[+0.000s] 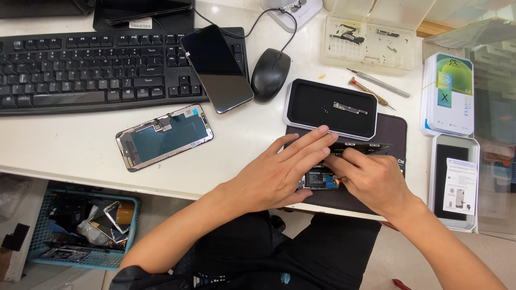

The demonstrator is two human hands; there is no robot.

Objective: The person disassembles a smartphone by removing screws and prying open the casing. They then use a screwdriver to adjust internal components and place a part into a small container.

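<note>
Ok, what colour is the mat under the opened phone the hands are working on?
The mat is dark brown, nearly black, seen best in the head view.

White desk (80, 156) carried a black keyboard (97, 70) at rear left, with a dark-screened phone (216, 69) lying tilted over its right end. Black mouse (270, 74) sat just beside the phone. A detached screen panel (164, 137), back side up, lay in front of the keyboard. Dark work mat (389, 134) lay at the front edge; two screwdrivers (376, 86) lay behind it. A clear parts box (371, 45) stood at rear right. Two white boxes (449, 94) lay at far right.
</note>
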